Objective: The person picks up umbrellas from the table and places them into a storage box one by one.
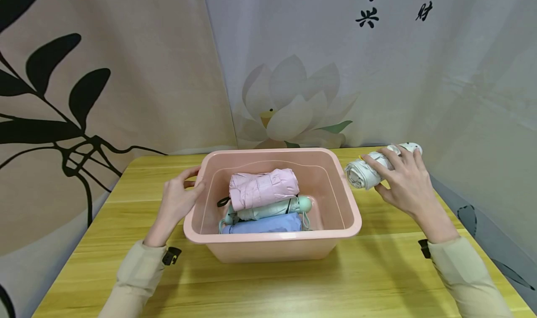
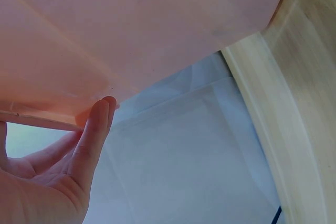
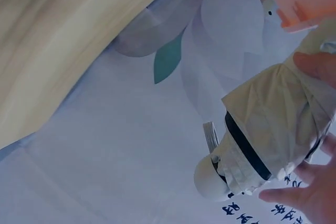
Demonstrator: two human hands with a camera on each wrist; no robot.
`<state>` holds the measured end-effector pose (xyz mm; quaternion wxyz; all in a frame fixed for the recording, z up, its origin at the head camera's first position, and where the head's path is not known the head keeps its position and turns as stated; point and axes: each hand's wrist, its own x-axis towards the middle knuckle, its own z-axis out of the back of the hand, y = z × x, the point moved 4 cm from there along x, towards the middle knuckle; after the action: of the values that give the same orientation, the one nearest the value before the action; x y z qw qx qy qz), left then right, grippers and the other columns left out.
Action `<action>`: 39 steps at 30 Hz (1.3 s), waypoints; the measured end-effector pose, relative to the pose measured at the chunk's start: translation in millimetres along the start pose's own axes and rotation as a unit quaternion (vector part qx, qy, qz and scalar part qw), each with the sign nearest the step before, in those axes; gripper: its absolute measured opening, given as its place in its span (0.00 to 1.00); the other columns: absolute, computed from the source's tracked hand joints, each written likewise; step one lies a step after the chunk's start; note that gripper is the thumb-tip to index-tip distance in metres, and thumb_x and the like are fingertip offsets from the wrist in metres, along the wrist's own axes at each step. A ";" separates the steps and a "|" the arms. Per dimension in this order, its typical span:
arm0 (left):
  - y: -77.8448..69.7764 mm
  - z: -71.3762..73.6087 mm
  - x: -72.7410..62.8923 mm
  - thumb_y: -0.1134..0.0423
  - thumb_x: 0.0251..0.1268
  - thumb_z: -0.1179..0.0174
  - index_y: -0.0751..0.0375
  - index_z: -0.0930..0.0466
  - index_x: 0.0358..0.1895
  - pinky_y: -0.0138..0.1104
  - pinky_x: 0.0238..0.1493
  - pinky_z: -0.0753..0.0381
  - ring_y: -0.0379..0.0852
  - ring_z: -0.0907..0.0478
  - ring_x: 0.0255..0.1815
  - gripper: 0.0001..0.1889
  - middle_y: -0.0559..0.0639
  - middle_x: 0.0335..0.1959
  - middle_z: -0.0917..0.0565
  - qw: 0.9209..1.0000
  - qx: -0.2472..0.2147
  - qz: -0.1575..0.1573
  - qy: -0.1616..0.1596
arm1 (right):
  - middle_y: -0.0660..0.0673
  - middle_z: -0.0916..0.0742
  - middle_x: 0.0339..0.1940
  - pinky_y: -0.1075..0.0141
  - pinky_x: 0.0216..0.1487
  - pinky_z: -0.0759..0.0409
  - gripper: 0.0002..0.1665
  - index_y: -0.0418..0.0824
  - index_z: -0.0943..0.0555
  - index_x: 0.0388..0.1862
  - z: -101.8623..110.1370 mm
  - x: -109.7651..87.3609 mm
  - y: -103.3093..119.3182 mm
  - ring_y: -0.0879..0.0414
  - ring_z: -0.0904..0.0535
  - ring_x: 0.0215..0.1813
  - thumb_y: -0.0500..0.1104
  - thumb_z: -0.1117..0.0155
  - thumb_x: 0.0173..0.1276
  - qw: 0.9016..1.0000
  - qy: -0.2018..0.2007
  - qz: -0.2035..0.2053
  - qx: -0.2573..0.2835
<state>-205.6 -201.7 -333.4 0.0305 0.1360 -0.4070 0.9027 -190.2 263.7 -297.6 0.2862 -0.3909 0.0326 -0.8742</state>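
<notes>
A pink plastic bin [image 1: 268, 252] stands on the table, with three folded umbrellas inside: a pink one [image 1: 263, 188], a mint green one [image 1: 268, 210] and a blue one [image 1: 264, 224]. My left hand [image 1: 179, 197] grips the bin's left rim, and the left wrist view shows fingers [image 2: 94, 135] against the underside of that rim. To the right of the bin, my right hand [image 1: 400, 180] holds a rolled white umbrella [image 1: 364, 172] above the table. Its rounded white end and dark strap show in the right wrist view, where the umbrella [image 3: 273, 114] lies between thumb and fingers.
The wooden table [image 1: 268, 290] carries the bin near its back edge. Behind it hangs a cloth backdrop [image 1: 168, 66] printed with leaves, a lotus and dark characters.
</notes>
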 end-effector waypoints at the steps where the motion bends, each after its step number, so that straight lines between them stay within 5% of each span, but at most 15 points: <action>1: -0.1 0.0 0.0 0.63 0.64 0.43 0.66 0.26 0.61 0.49 0.44 0.16 0.63 0.17 0.48 0.22 0.65 0.58 0.21 1.000 -0.001 0.000 0.000 | 0.34 0.21 0.50 0.30 0.46 0.31 0.46 0.51 0.24 0.59 0.9 1.6 0.3 0.29 0.28 0.52 0.39 0.22 0.33 1.000 -0.004 0.000 -0.001; 25: 0.1 -0.3 -0.2 0.62 0.64 0.43 0.64 0.25 0.60 0.48 0.44 0.16 0.61 0.17 0.48 0.22 0.63 0.58 0.21 1.000 -0.002 0.001 -0.003 | 0.36 0.21 0.51 0.36 0.50 0.30 0.41 0.53 0.24 0.61 12.5 54.9 23.5 0.30 0.28 0.52 0.40 0.25 0.43 0.999 -0.044 0.008 0.014; 39: 0.3 -0.7 0.2 0.63 0.64 0.43 0.66 0.26 0.61 0.49 0.44 0.16 0.62 0.17 0.48 0.22 0.64 0.58 0.21 1.000 0.001 0.000 -0.001 | 0.36 0.22 0.53 0.26 0.58 0.39 0.42 0.55 0.26 0.63 18.5 86.4 46.8 0.30 0.31 0.61 0.40 0.26 0.44 0.998 -0.043 0.032 0.024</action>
<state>-205.9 -201.4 -334.0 0.0303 0.1368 -0.4060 0.9031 -200.9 182.3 -240.5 0.3244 -0.4200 0.0122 -0.8475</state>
